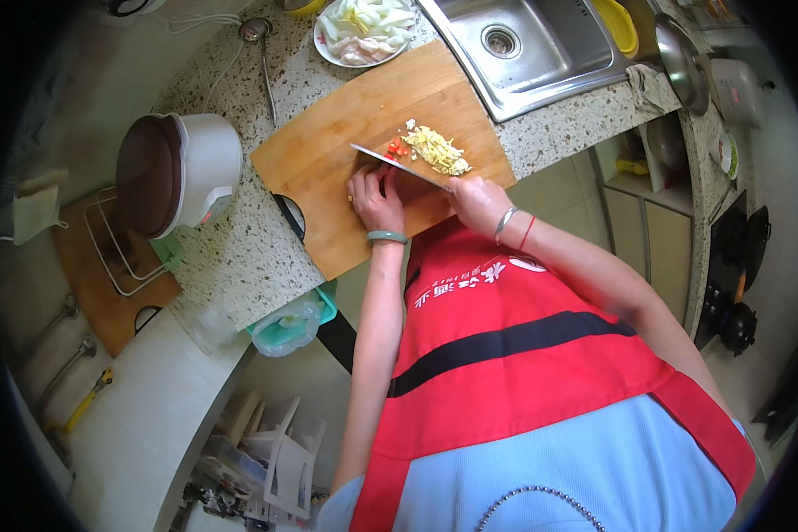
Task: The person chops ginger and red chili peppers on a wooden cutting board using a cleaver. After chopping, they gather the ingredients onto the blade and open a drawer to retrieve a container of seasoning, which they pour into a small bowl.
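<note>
My right hand [481, 204] is closed round the handle of a kitchen knife [408, 167]. Its thin blade points up and left over the wooden cutting board [315, 168]. Just left of the blade, my left hand [377, 202] presses down on the board with its fingers curled. What lies under those fingers is hidden. Beyond the blade is a small heap of cut red pepper pieces [397, 148]. A larger pile of finely cut pale yellow bits [436, 149], perhaps ginger or garlic, sits beside it, above my right hand.
A plate [322, 46] of pale sliced vegetables and meat stands past the board, with a metal ladle [266, 66] to its left. The steel sink [550, 75] is at the far right. A rice cooker [208, 168] stands left; a bag-lined green bin [328, 306] hangs at the counter edge.
</note>
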A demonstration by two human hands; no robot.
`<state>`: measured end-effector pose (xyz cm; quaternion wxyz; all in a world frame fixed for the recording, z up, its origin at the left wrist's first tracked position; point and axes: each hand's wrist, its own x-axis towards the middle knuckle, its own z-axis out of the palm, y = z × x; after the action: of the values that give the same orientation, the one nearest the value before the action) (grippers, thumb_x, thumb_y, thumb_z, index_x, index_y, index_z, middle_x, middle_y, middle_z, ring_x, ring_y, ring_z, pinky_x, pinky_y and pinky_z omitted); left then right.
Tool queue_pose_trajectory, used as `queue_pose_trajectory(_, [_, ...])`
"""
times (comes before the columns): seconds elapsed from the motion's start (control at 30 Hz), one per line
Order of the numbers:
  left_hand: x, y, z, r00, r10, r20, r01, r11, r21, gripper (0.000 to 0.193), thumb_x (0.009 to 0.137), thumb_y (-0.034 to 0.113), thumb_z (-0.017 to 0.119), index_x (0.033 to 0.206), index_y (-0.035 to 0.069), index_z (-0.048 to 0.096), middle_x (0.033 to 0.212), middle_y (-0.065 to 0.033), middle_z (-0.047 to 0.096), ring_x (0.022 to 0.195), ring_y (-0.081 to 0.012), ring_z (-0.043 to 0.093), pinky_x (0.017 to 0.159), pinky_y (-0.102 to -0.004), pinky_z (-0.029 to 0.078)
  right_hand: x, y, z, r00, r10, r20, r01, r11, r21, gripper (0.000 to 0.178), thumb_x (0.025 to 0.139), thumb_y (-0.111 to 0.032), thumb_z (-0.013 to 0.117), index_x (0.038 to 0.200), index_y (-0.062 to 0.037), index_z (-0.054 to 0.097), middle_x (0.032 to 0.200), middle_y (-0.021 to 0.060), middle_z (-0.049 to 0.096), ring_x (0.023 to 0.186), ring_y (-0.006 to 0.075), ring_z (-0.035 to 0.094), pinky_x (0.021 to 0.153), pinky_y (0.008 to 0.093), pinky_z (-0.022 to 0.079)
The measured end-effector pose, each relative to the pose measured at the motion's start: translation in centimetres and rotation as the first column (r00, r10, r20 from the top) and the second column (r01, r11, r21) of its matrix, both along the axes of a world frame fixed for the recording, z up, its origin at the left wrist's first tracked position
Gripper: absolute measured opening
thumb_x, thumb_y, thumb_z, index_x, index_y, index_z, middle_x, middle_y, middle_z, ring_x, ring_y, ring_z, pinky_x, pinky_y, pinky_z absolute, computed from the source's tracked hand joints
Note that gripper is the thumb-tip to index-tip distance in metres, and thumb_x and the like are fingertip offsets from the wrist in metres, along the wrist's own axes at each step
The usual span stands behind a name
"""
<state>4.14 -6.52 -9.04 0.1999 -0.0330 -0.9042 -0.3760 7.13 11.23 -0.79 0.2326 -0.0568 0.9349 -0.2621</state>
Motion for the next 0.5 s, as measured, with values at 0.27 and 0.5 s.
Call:
queue_pose_trajectory(0.27, [0.1,-0.1,0.1,1.0,-0.022,-0.001,0.022,1.0,0.01,0.018,0.083,0.01,0.071,0.097,0.005,0.062,0.098,-0.0125,0.061,0.091,-0.0326,0.056,0.08,-0.0429,0.046,0.4,1.7,2.0,0.996,-0.059,-0.07,0.055,0.997,-0.061,0.025,0.095,-0.026,0.052,0.087,-0.0048,0.063,0.075,0.0223,0.065,0.071,0.0413,0.064,0.064,0.0505,0.051])
queue_pose_trajectory(0.5, [0.4,0.1,0.3,0.999,-0.005,-0.041,0.008,0.998,0.07,0.019,0.079,0.006,0.073,0.093,0.005,0.06,0.097,-0.0101,0.063,0.089,-0.0302,0.056,0.082,-0.0408,0.044,2.4,2.4,2.0,0.999,-0.017,-0.038,0.016,1.0,-0.027,0.027,0.095,-0.026,0.052,0.084,-0.0024,0.058,0.07,0.0228,0.063,0.067,0.0423,0.063,0.061,0.0509,0.05])
